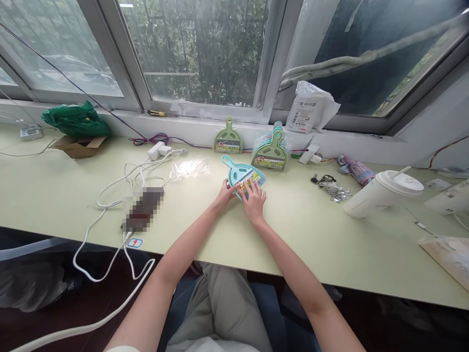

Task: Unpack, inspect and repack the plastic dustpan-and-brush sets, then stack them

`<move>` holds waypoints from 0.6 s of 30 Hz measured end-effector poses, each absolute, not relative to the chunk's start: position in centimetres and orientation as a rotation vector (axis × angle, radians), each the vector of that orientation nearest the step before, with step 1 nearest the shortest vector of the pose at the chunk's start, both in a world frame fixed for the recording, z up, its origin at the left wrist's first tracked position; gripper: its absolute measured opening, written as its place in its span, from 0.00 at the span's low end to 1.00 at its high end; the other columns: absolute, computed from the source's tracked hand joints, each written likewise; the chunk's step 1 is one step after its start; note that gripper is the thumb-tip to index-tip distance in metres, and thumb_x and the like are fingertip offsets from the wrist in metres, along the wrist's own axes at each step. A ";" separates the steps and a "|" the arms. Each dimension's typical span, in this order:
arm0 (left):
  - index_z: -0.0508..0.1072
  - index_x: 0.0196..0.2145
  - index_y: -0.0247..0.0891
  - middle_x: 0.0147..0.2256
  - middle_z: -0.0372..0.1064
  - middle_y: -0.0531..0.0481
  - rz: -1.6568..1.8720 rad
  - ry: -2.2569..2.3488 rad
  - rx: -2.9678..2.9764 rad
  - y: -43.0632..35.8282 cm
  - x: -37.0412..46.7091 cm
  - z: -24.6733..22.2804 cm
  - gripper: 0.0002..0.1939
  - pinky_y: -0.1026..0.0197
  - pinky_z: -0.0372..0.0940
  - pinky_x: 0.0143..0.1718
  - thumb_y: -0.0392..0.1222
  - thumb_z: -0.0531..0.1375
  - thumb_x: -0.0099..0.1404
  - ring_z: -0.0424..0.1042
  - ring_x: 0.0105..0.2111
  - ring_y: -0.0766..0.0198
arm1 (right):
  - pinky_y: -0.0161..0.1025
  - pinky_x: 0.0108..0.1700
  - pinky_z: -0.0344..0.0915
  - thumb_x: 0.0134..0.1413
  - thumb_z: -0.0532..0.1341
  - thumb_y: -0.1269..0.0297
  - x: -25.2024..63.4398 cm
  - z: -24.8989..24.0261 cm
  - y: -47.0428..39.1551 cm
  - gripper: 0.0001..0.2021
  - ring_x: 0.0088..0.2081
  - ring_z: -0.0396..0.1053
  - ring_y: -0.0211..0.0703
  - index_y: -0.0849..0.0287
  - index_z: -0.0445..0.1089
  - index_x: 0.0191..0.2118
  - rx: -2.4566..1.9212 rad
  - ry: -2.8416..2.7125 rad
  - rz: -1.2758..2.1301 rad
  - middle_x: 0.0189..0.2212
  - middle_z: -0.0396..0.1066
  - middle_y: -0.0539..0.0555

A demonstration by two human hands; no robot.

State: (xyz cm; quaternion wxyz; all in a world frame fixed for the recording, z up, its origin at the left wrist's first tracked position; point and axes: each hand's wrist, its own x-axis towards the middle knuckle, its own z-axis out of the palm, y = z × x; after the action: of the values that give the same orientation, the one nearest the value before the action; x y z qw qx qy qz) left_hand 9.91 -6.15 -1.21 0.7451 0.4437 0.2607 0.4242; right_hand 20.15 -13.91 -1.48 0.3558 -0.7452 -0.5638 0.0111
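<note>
A teal mini dustpan (237,172) with a printed label rests tilted on the table in front of me, its looped handle pointing to the far left. My left hand (224,194) grips its near left edge, thumb over the label's side. Spread across the lower part of the label are the fingers of my right hand (253,201), lying flat and covering some of it. Just beyond, a green dustpan (228,139) leans on the wall under the window. Beside it stands a wrapped stack of dustpans (271,154), a green one foremost.
On the left lie a crumpled clear wrapper (189,169), white cables (106,193), a blurred phone (143,209) and a green bag (76,120) on a cardboard box (78,145). To the right are keys (331,187), a folded umbrella (356,169) and a white lidded cup (381,194).
</note>
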 end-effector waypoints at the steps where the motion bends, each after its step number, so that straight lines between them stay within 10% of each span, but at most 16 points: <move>1: 0.59 0.46 0.40 0.46 0.69 0.45 0.935 0.568 0.969 -6.1 9.9 -1.2 0.25 0.52 0.67 0.46 0.41 0.66 0.54 0.72 0.43 0.60 | 0.64 0.61 0.35 0.62 0.46 0.50 20.3 -1.5 -13.9 0.24 0.65 0.42 0.50 0.49 0.57 0.61 -1.925 -1.452 0.034 0.64 0.51 0.54; 12: 0.58 0.43 0.40 0.40 0.68 0.50 1.010 0.661 0.986 -5.8 9.6 -1.2 0.24 0.51 0.68 0.44 0.29 0.58 0.48 0.71 0.41 0.59 | 0.67 0.61 0.38 0.58 0.52 0.51 21.9 -1.1 -13.7 0.28 0.67 0.35 0.53 0.43 0.50 0.63 -1.712 -1.267 0.222 0.67 0.39 0.51; 18: 0.57 0.44 0.40 0.39 0.68 0.51 0.939 0.607 1.072 -5.9 9.8 -1.4 0.26 0.47 0.67 0.45 0.30 0.60 0.47 0.71 0.42 0.58 | 0.48 0.47 0.70 0.45 0.66 0.56 25.0 -2.6 -12.2 0.33 0.48 0.70 0.48 0.56 0.57 0.57 -1.215 -0.721 0.949 0.51 0.68 0.60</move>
State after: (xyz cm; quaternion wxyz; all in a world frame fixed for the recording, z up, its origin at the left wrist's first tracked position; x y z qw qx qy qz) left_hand 9.75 -5.93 -1.36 0.7147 0.4838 0.2742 0.4241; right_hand 24.95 -12.19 -2.57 0.6593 -0.5368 -0.3184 0.4192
